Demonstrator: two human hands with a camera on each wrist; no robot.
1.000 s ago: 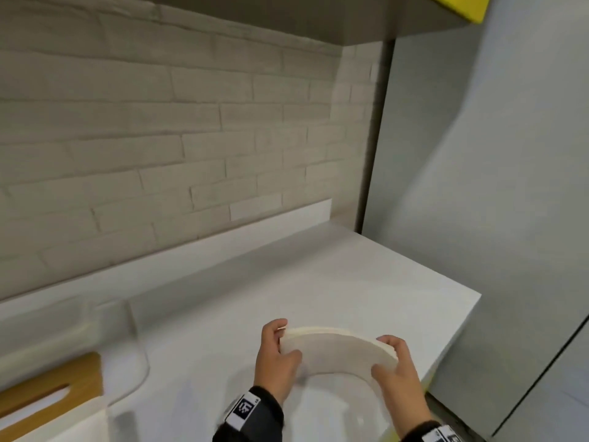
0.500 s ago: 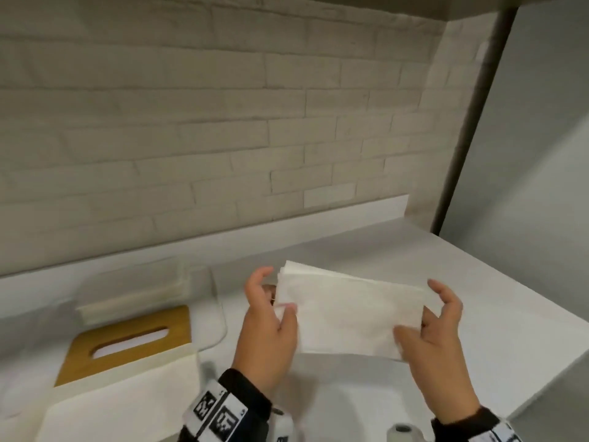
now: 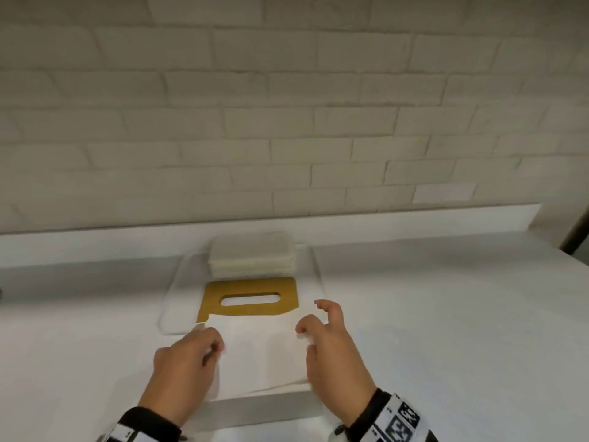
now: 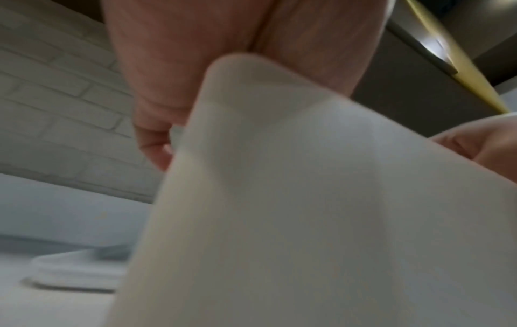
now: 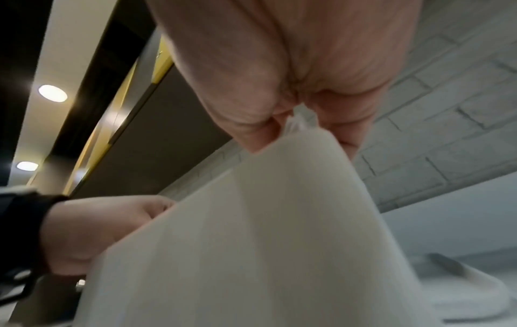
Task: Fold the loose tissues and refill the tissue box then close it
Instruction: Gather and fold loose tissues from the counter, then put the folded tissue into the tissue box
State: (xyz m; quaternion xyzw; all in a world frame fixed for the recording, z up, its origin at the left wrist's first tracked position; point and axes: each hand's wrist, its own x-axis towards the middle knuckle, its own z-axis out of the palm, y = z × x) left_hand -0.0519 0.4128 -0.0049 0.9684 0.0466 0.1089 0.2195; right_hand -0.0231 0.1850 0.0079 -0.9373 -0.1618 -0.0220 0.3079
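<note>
Both hands hold a flat stack of white folded tissues [image 3: 261, 352] over the open white tissue box [image 3: 264, 397] at the counter's front. My left hand [image 3: 214, 344] pinches the stack's left edge. My right hand [image 3: 306, 332] pinches the right edge between thumb and fingers, index finger raised. The left wrist view shows the tissues [image 4: 307, 199] held in curled fingers [image 4: 152, 137]. In the right wrist view the tissues [image 5: 265, 221] hang from the pinch. The wooden slotted lid [image 3: 248, 298] lies just behind the box. Whether the stack touches the box is hidden.
Behind the lid a clear tray [image 3: 314, 269] holds another stack of folded tissues [image 3: 251, 256]. The white counter [image 3: 446, 314] runs to a brick wall [image 3: 287, 122] at the back. A dark vertical edge [image 3: 577, 231] stands at the far right.
The hands carried the tissues leftward from the counter's right end to above the box. The bent stack flattened out. The head view swung left and down onto the lid and tray.
</note>
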